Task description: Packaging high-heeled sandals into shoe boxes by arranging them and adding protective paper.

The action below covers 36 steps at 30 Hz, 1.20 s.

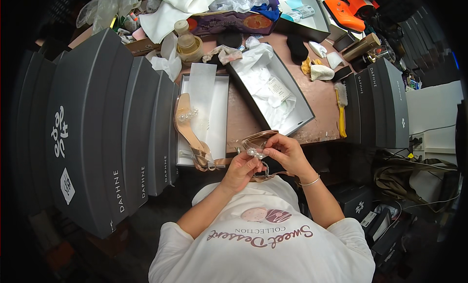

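Observation:
Close to my body, both hands hold a tan high-heeled sandal [261, 135], its toe pointing away from me. Pinched fingers of my left hand [240, 172] grip the pearl-beaded ornament [254, 152] on its strap. From the other side, my right hand [286, 154] closes its thumb and fingers on the same front strap. My palms and fingers hide part of the sandal. A matching sandal [184, 122] with pearl beads lies across the left edge of a white-lined shoebox tray [220, 132].
Grey shoeboxes [87, 117] stand in a row at left, more shoeboxes [375, 105] at right. A black-edged open box [302, 105] holds white tissue paper. A yellow-handled brush [342, 118], a glue bottle [187, 42] and an orange tool [343, 15] lie on the cluttered table [321, 120].

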### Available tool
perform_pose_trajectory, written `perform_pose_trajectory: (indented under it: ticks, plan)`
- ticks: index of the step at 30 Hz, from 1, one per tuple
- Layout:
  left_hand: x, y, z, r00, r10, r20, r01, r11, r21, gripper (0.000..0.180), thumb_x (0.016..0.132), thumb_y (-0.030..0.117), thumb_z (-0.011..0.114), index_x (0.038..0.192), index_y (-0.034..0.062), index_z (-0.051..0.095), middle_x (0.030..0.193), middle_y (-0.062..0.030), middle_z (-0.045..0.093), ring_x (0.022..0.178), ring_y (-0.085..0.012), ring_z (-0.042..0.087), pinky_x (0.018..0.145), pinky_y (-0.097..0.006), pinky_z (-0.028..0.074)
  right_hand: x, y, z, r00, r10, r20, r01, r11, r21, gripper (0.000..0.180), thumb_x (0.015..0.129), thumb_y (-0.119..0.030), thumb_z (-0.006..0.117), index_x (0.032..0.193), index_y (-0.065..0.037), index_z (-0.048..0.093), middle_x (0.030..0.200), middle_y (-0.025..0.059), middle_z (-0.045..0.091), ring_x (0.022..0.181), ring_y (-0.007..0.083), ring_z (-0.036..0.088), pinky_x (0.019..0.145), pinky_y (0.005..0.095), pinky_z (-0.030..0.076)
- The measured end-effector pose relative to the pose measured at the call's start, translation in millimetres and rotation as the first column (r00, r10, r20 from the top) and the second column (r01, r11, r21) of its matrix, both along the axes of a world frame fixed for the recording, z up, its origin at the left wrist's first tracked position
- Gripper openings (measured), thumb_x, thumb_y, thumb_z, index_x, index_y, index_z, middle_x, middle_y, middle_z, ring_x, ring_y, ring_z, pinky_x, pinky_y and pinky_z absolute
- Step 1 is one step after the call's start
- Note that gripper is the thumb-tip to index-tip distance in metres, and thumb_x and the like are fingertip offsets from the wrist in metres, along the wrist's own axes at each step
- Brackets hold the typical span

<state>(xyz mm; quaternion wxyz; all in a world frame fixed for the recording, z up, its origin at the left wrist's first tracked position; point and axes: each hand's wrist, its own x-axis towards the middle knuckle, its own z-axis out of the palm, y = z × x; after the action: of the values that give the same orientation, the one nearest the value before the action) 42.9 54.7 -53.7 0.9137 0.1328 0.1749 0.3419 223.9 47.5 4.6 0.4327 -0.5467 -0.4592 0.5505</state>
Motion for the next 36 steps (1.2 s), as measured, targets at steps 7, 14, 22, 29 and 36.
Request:
perform_pose_trajectory:
  ticks: [7,14,22,29,36]
  plan:
    - [-1.7,-0.4,-11.7,0.998,0.016,-0.059,-0.016,1.0,0.014,0.015,0.091,0.013,0.063,0.104,0.0062,0.064,0.084,-0.0008,0.061,0.075,-0.0094,0.058,0.083,-0.033,0.054,-0.4,-0.9,0.3,1.0,0.009,0.004,-0.009,1.0,0.002,0.01,0.086,-0.003,0.067,0.09,0.001,0.059,0.079,-0.0022,0.058,0.071,0.0034,0.051,0.062,0.0197,0.045]
    - [-3.3,5.2,-7.6,1.0,-0.03,-0.009,0.03,0.999,0.015,0.013,0.09,0.013,0.065,0.101,0.0057,0.064,0.084,-0.0006,0.062,0.076,-0.009,0.059,0.084,-0.032,0.054,-0.7,-1.3,1.9,1.0,0.025,-0.017,-0.025,1.0,-0.014,0.011,0.086,-0.004,0.067,0.09,0.001,0.059,0.08,-0.0013,0.06,0.073,0.0044,0.054,0.065,0.0204,0.047]
    - [-3.7,7.4,-3.5,0.997,-0.043,-0.063,0.044,0.999,0.013,0.015,0.089,0.013,0.065,0.102,0.0054,0.063,0.084,-0.0007,0.062,0.075,-0.0083,0.058,0.085,-0.032,0.054,-1.0,-2.1,1.3,0.998,0.038,-0.054,-0.039,0.999,-0.033,0.01,0.086,-0.004,0.067,0.09,0.001,0.059,0.08,-0.0007,0.06,0.074,0.005,0.055,0.066,0.0206,0.047]
    - [-0.7,1.2,-2.0,0.997,0.013,-0.077,-0.013,1.0,0.005,0.021,0.089,0.013,0.065,0.108,0.0047,0.061,0.084,0.0001,0.06,0.072,-0.008,0.055,0.085,-0.033,0.055,1.6,0.8,1.4,1.0,0.014,0.013,-0.014,1.0,-0.012,0.009,0.086,-0.003,0.067,0.09,0.001,0.059,0.079,-0.0016,0.059,0.072,0.0037,0.052,0.064,0.0198,0.045]
    - [-1.4,-2.5,-8.6,0.993,0.022,-0.116,-0.018,0.999,0.032,0.014,0.091,0.011,0.063,0.103,0.0041,0.064,0.084,0.0002,0.061,0.073,-0.0082,0.056,0.083,-0.032,0.055,0.9,-1.1,-0.1,1.0,0.007,-0.017,-0.007,1.0,-0.024,0.01,0.086,-0.003,0.067,0.089,0.001,0.059,0.08,-0.0016,0.059,0.073,0.0038,0.053,0.065,0.0198,0.046]
